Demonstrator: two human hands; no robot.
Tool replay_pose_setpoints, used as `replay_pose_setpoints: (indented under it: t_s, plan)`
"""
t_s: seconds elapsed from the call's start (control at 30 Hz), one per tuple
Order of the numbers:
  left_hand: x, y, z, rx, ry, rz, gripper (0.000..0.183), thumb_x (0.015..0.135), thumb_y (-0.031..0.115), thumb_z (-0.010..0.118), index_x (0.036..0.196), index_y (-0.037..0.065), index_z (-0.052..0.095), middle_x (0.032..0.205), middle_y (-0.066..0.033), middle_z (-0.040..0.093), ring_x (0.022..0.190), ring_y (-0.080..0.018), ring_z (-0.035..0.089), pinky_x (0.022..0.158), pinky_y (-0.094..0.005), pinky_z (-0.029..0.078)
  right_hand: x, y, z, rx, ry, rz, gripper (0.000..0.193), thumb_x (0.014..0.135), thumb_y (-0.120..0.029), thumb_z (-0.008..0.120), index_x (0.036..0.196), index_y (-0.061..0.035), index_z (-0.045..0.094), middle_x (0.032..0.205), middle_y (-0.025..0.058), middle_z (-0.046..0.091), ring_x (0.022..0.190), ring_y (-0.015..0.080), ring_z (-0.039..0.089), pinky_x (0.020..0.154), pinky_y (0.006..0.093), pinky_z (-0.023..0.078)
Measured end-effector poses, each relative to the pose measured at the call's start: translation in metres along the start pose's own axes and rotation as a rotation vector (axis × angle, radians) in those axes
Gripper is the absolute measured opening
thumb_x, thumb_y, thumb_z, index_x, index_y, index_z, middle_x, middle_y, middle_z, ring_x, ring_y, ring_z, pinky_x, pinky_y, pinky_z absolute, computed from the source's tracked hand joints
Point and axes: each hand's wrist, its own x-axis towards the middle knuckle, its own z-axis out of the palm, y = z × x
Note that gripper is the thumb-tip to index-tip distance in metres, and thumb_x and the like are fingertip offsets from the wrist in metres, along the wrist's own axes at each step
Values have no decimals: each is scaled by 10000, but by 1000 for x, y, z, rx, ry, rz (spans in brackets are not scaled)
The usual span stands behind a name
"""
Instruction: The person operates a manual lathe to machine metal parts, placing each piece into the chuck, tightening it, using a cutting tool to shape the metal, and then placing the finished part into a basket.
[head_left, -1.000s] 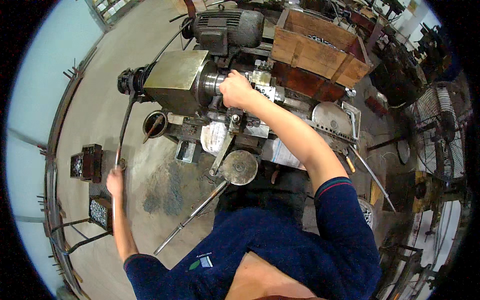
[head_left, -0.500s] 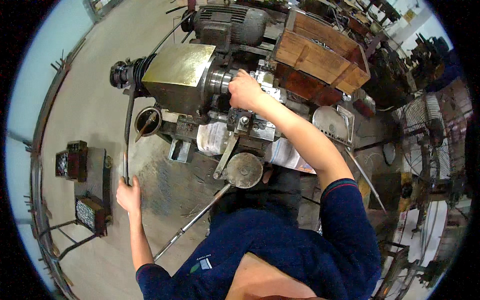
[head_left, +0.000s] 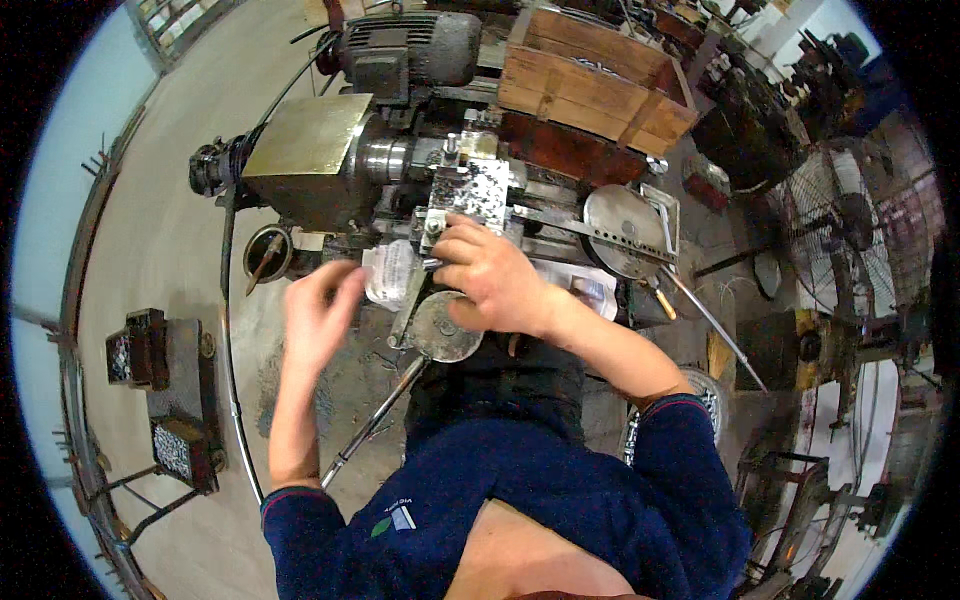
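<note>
My left hand [head_left: 325, 308] is raised in the air left of the lathe, its fingers bent and smeared by motion. Whether anything is in them does not show. My right hand [head_left: 492, 278] reaches over the front of the lathe, fingers bent and apart from the thumb. Its fingertips are beside a bolt-topped block on the metal slide [head_left: 470, 190], and a short metal piece [head_left: 432, 264] shows at them. Below the hand is a round metal disc [head_left: 440, 330]. The bare steel spindle [head_left: 385, 158] projects from the headstock [head_left: 305, 140] at the upper left.
A wooden crate [head_left: 590, 90] stands behind the slide, with a motor [head_left: 410, 50] to its left. A round metal plate [head_left: 625, 225] lies at the right. A long upright bar [head_left: 230, 340] rises at the left. Small bins of parts [head_left: 180, 450] stand on the far-left floor.
My left hand has let go of the long bar and moved up and right toward the lathe. My right hand has come back from the spindle, nearer to me, to the slide's front.
</note>
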Motion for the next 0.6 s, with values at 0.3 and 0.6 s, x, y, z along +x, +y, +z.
replay_pose_setpoints:
  t_s: [0.3,0.6]
  plan:
    - [6,42,94,-537,-333,-82,244,863,189,576,748,-25,603,637,-50,591,556,-110,526,508,-262,413,-51,-16,-16,2,197,82,203,494,-149,612,642,-13,581,823,144,519,907,321,507,996,465,348]
    - [-13,38,109,-1115,-417,-570,287,908,269,492,823,7,572,596,-54,563,523,-153,565,509,-269,466,-81,-20,12,283,307,211,457,621,-242,571,1008,0,585,1127,206,508,1052,391,470,896,433,405]
